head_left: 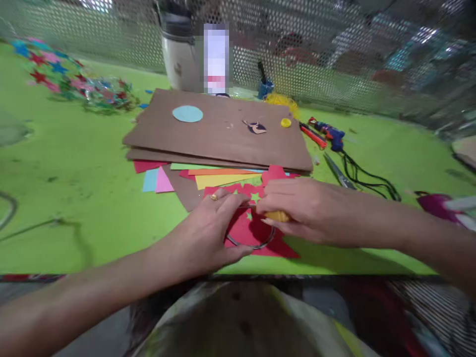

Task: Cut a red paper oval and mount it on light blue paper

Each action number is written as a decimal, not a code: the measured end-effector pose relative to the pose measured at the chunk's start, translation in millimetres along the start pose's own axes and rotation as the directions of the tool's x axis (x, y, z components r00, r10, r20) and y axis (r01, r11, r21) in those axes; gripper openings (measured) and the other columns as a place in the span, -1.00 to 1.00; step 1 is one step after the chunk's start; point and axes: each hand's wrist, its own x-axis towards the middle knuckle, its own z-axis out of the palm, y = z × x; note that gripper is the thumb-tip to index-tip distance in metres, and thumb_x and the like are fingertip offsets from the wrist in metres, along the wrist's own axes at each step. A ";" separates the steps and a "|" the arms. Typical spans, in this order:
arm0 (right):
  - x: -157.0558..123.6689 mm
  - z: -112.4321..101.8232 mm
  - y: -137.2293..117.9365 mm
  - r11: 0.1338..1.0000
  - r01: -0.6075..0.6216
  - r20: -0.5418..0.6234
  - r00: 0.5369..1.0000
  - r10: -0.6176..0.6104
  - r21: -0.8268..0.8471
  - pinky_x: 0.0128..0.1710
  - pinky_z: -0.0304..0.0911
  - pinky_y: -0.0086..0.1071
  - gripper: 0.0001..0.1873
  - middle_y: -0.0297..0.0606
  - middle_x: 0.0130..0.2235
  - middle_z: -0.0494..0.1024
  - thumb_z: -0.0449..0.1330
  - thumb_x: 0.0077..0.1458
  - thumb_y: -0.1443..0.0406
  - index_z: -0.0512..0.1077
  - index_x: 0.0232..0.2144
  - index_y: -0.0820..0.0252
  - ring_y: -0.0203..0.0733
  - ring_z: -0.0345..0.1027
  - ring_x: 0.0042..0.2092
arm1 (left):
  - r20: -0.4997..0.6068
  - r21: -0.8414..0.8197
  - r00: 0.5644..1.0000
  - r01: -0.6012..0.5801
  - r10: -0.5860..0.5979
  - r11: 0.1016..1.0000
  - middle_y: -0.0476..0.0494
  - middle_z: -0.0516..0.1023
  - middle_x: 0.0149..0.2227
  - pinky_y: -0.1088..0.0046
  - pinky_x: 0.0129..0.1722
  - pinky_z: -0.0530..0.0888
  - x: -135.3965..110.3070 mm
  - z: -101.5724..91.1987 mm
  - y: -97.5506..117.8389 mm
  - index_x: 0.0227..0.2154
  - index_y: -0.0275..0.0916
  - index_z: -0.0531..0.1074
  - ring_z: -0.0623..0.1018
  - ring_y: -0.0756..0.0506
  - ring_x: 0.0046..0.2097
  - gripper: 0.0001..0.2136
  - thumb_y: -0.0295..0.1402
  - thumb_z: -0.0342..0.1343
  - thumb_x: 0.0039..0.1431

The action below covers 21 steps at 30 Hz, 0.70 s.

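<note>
A sheet of red paper (pixel 286 248) with star-shaped holes lies near the table's front edge. On it rests a thin round ring (pixel 262 245). My left hand (pixel 215 228) curls around the ring's left side, thumb at its near edge and fingers at its far edge, pressing it on the paper. Above the ring's right side, my right hand (pixel 308 210) is closed on a yellow-handled tool (pixel 278 215); its tip is hidden, so its exact kind does not show. Just behind the hands lie coloured paper strips (pixel 228 181).
Stacked brown cardboard (pixel 219 144) bears a light blue paper disc (pixel 188 114) and a yellow cap (pixel 285 123). Scissors (pixel 338 171), a red cutter (pixel 313 136) and a blue glue gun (pixel 330 135) lie right. Star garlands (pixel 55 64) lie left; a white tumbler (pixel 180 59) stands behind.
</note>
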 end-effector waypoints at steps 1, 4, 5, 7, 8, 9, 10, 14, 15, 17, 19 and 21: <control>-1.4 0.9 -0.8 1.000 -0.002 -0.014 1.000 0.002 -0.029 -0.26 0.23 -0.25 -0.78 -0.14 -0.29 0.49 0.05 0.26 0.40 0.48 -0.16 0.38 -0.09 0.33 -0.26 | -0.006 -0.008 1.000 -0.009 0.009 1.000 -0.30 0.43 -0.03 0.15 0.03 0.38 2.1 -1.8 0.4 0.05 -0.36 0.25 0.40 -0.28 0.03 -0.48 -0.20 0.21 0.09; -5.8 3.6 -3.4 0.994 -0.005 -0.046 0.999 0.000 -0.108 -0.29 0.20 -0.26 -0.81 -0.17 -0.35 0.47 0.05 0.24 0.41 0.47 -0.23 0.36 -0.10 0.31 -0.31 | -0.021 -0.024 0.999 -0.026 0.025 0.999 -0.31 0.45 -0.04 0.14 0.00 0.40 6.6 -5.3 0.9 0.01 -0.35 0.27 0.42 -0.29 0.00 -0.48 -0.18 0.23 0.06; -7.3 4.5 -4.5 0.991 0.000 -0.052 0.999 -0.007 -0.136 -0.30 0.18 -0.26 -0.82 -0.18 -0.36 0.46 0.05 0.24 0.41 0.47 -0.26 0.35 -0.10 0.30 -0.31 | -0.025 -0.026 0.999 -0.029 0.028 0.999 -0.32 0.45 -0.03 0.14 -0.02 0.41 7.2 -5.6 0.8 0.01 -0.35 0.27 0.43 -0.30 0.00 -0.48 -0.19 0.23 0.05; -9.9 5.8 -7.2 0.984 0.006 -0.057 0.998 -0.017 -0.178 -0.33 0.15 -0.28 -0.83 -0.20 -0.39 0.44 0.05 0.23 0.41 0.45 -0.33 0.32 -0.12 0.28 -0.34 | -0.026 -0.028 0.999 -0.027 0.026 0.999 -0.34 0.45 -0.03 0.14 -0.04 0.43 7.4 -5.1 0.4 0.01 -0.35 0.27 0.43 -0.31 0.01 -0.47 -0.18 0.24 0.03; -10.7 6.1 -8.8 0.981 -0.001 -0.058 0.998 -0.010 -0.194 -0.35 0.13 -0.29 -0.83 -0.21 -0.40 0.44 0.05 0.22 0.41 0.43 -0.36 0.30 -0.13 0.27 -0.36 | -0.025 -0.026 0.999 -0.024 0.024 0.999 -0.34 0.45 -0.03 0.13 -0.05 0.43 7.3 -4.6 0.2 0.01 -0.34 0.27 0.43 -0.32 0.01 -0.47 -0.18 0.25 0.03; -11.2 6.1 -10.5 0.979 -0.014 -0.056 0.998 0.003 -0.205 -0.36 0.11 -0.30 -0.83 -0.22 -0.42 0.43 0.06 0.21 0.40 0.42 -0.40 0.28 -0.15 0.26 -0.38 | -0.024 -0.026 0.999 -0.025 0.024 0.999 -0.34 0.45 -0.03 0.12 -0.06 0.43 7.2 -4.1 0.0 0.01 -0.34 0.28 0.43 -0.32 0.01 -0.47 -0.18 0.25 0.03; -11.3 5.7 -12.3 0.978 -0.030 -0.051 0.999 0.020 -0.207 -0.38 0.09 -0.31 -0.82 -0.24 -0.43 0.42 0.06 0.20 0.40 0.40 -0.43 0.26 -0.17 0.25 -0.40 | -0.026 -0.024 0.999 -0.029 0.028 0.999 -0.35 0.45 -0.03 0.11 -0.07 0.44 7.2 -3.7 -0.1 0.01 -0.34 0.28 0.43 -0.33 0.01 -0.47 -0.18 0.25 0.02; -7.5 2.0 -18.1 0.987 -0.126 -0.013 0.992 0.125 -0.100 -0.44 0.02 -0.34 -0.81 -0.34 -0.48 0.37 0.07 0.20 0.37 0.33 -0.48 0.21 -0.25 0.19 -0.47 | -0.052 -0.030 0.997 -0.052 0.051 0.998 -0.36 0.47 -0.04 0.10 -0.06 0.44 7.6 -3.2 0.2 0.03 -0.36 0.27 0.44 -0.34 0.01 -0.45 -0.19 0.26 0.02; -6.0 1.1 -18.8 0.987 -0.147 -0.004 0.989 0.147 -0.060 -0.46 0.00 -0.35 -0.80 -0.36 -0.49 0.37 0.07 0.20 0.35 0.33 -0.48 0.21 -0.27 0.17 -0.48 | -0.059 -0.031 0.997 -0.055 0.053 0.998 -0.36 0.47 -0.05 0.10 -0.05 0.44 7.7 -3.3 0.3 0.02 -0.36 0.27 0.44 -0.34 0.01 -0.45 -0.19 0.26 0.02; -2.6 0.6 -18.8 0.984 -0.177 -0.010 0.984 0.177 0.003 -0.47 -0.01 -0.36 -0.81 -0.37 -0.50 0.37 0.08 0.19 0.34 0.37 -0.47 0.21 -0.27 0.17 -0.49 | -0.068 -0.030 0.996 -0.059 0.057 0.998 -0.35 0.48 -0.06 0.10 -0.04 0.44 7.6 -3.7 0.4 0.00 -0.36 0.28 0.44 -0.34 0.01 -0.46 -0.20 0.27 0.01; 0.9 2.1 -16.4 0.984 -0.173 -0.066 0.982 0.175 0.041 -0.45 0.03 -0.36 -0.85 -0.34 -0.48 0.42 0.09 0.17 0.36 0.42 -0.42 0.24 -0.25 0.21 -0.46 | -0.072 -0.025 0.995 -0.064 0.062 0.998 -0.35 0.48 -0.06 0.10 -0.02 0.43 7.4 -4.1 0.6 -0.01 -0.35 0.28 0.44 -0.34 0.02 -0.46 -0.21 0.28 0.00; 4.4 5.1 -11.9 0.990 -0.130 -0.144 0.980 0.136 0.055 -0.41 0.07 -0.37 -0.86 -0.30 -0.45 0.46 0.09 0.16 0.38 0.45 -0.38 0.26 -0.24 0.24 -0.43 | -0.072 -0.023 0.996 -0.063 0.061 0.998 -0.35 0.49 -0.07 0.10 -0.01 0.42 7.3 -4.3 0.6 -0.02 -0.36 0.28 0.43 -0.35 0.03 -0.48 -0.21 0.27 0.01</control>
